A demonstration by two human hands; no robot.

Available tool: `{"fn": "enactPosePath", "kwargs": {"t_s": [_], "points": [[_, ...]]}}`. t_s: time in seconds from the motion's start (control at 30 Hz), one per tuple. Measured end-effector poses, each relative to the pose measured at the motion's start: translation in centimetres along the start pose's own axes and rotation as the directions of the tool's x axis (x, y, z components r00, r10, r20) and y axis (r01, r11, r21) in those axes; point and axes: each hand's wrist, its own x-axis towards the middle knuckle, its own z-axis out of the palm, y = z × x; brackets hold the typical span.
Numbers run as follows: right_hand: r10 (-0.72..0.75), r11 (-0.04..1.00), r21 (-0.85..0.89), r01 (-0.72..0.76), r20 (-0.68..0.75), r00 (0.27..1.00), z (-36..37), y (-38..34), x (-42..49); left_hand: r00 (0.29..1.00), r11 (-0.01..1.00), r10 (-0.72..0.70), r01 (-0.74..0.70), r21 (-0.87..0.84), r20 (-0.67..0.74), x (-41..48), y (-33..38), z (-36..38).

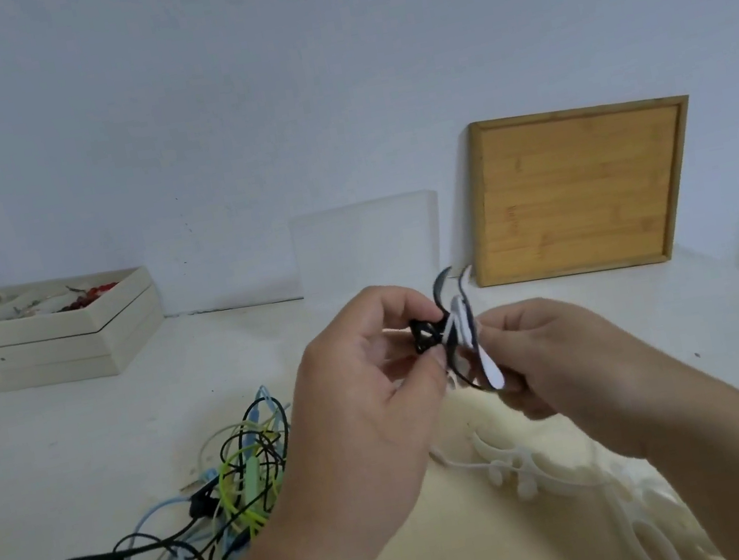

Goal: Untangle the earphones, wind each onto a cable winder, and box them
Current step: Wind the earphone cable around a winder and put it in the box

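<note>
**Item: earphone cable and winders, held above table**

A dark and white pair of cable winders (464, 330) is gripped at its lower end by the right hand (551, 357), with the fingers curled round it. A bunch of black earphone cable (425, 338) is pinched against the winders' middle by the left hand (368, 402). A tangle of earphones (241, 487), coloured black, blue and green, is laid on the table (45, 456) to the left. Spare white winders (525, 464) are placed under the right forearm. A wooden tray (582, 190) is propped against the wall.
</note>
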Motion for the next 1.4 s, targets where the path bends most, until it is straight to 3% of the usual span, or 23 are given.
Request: {"fn": "enactPosePath", "kwargs": {"t_s": [0.1, 0.27, 0.6, 0.77, 0.9, 1.07, 1.17, 1.3, 1.4], "points": [[0.002, 0.999, -0.033, 0.003, 0.154, 0.988, 0.8, -0.2, -0.3, 0.997, 1.0, 0.006, -0.004, 0.017, -0.077, 0.2, -0.3, -0.2], [-0.017, 0.995, -0.085, 0.042, 0.28, 0.96, 0.8, -0.2, -0.5, 0.988, 0.991, -0.011, 0.03, 0.128, -0.151, 0.2, -0.4, -0.4], [-0.018, 0.967, -0.235, 0.097, 0.315, 0.949, -0.9, -0.6, -1.0, 0.976, 0.991, -0.013, 0.041, 0.125, -0.218, 0.3, 0.3, -0.4], [-0.093, 0.978, -0.142, 0.156, 0.371, 0.924, -1.0, -1.0, -1.4, 0.972, 0.93, 0.086, 0.001, 0.367, -0.22, 0.2, -0.5, -0.5], [-0.162, 0.961, -0.171, 0.219, 0.297, 0.941, -1.1, -1.2, -1.4, 0.971, 0.79, 0.202, -0.087, 0.608, -0.124, 0.0, -0.2, -0.3], [-0.277, 0.961, 0.033, 0.275, 0.149, 0.949, -1.4, -1.3, -1.4, 0.979, 0.683, 0.204, -0.163, 0.712, 0.028, 0.0, -0.4, -0.4], [-0.313, 0.948, 0.057, 0.314, -0.025, 0.95, -2.0, -1.5, -1.4, 0.981, 0.709, 0.181, -0.183, 0.682, 0.074, 0.0, -0.3, -0.5], [-0.363, 0.923, -0.23, 0.307, -0.266, 0.893, -2.2, -1.4, -1.2, 0.987, 0.833, 0.104, -0.152, 0.531, 0.119, -0.3, -0.1, -0.1], [-0.309, 0.95, -0.139, 0.279, -0.311, 0.899, -2.0, -0.9, -0.7, 0.994, 0.935, 0.015, -0.054, 0.349, 0.112, -0.4, 0.0, 0.1]]}}
